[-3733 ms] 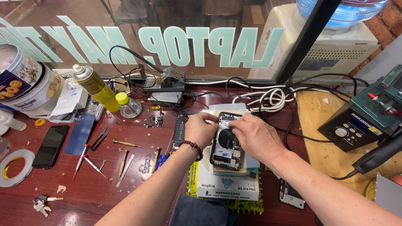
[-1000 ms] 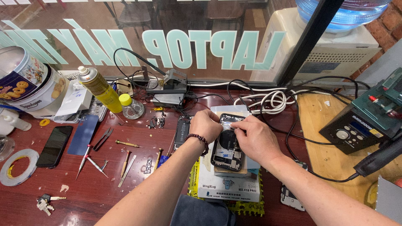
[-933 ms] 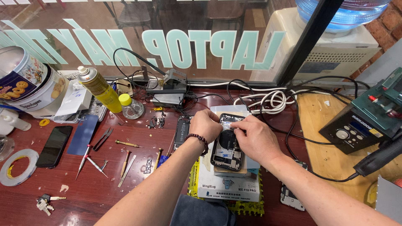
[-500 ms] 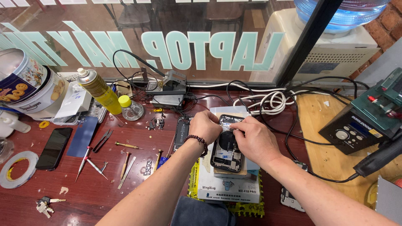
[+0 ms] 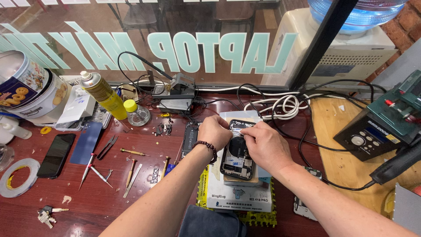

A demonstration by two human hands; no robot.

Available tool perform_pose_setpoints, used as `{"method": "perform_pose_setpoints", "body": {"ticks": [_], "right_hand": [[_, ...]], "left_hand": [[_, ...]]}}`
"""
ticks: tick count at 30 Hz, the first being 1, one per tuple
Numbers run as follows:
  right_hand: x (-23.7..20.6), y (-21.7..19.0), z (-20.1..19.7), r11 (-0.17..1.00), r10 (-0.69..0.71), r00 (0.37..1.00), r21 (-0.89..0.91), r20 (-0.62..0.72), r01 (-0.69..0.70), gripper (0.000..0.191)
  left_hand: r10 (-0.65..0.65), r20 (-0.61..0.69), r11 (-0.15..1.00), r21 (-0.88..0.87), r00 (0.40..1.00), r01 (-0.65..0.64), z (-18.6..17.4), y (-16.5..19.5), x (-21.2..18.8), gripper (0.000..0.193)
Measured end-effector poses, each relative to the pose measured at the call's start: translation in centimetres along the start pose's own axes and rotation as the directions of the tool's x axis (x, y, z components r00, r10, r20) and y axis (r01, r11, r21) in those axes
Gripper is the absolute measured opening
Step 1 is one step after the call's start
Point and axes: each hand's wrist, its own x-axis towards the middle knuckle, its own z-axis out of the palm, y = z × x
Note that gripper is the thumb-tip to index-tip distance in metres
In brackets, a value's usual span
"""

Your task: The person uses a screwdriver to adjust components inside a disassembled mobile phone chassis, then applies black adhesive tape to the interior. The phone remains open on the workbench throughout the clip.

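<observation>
An opened phone housing [image 5: 239, 154] lies face-up on a small box on a white carton [image 5: 239, 197], its inner parts exposed. My left hand [image 5: 215, 131] rests on the housing's upper left edge, a bead bracelet at the wrist. My right hand [image 5: 265, 147] covers the upper right side, with thumb and forefinger pinched at a small part near the top of the housing. What sits between the fingertips is too small to tell. A black phone part [image 5: 190, 138] lies just left of my left hand.
Screwdrivers and tweezers [image 5: 107, 164] lie scattered at the left, by a black phone [image 5: 56, 154], a blue card [image 5: 87, 142] and a tape roll [image 5: 17, 176]. A yellow spray can [image 5: 103, 95] and small bottle [image 5: 137, 112] stand behind. Cables [image 5: 280, 105] and a station [image 5: 381, 127] fill the right.
Both hands have stayed on the top of the phone housing, with only small finger shifts. The view has drifted slightly; nothing else on the bench has moved.
</observation>
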Motion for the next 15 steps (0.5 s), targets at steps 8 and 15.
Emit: {"method": "perform_pose_setpoints", "body": {"ticks": [8, 15], "right_hand": [[0.07, -0.06, 0.08, 1.000, 0.012, 1.000, 0.005, -0.008, -0.012, 0.022], [-0.18, 0.10, 0.00, 1.000, -0.027, 0.999, 0.005, -0.023, 0.027, 0.022]], "left_hand": [[0.014, -0.006, 1.000, 0.002, 1.000, -0.014, 0.06, -0.10, 0.12, 0.028], [0.028, -0.007, 1.000, 0.006, 1.000, -0.028, 0.16, -0.17, 0.15, 0.028]]}}
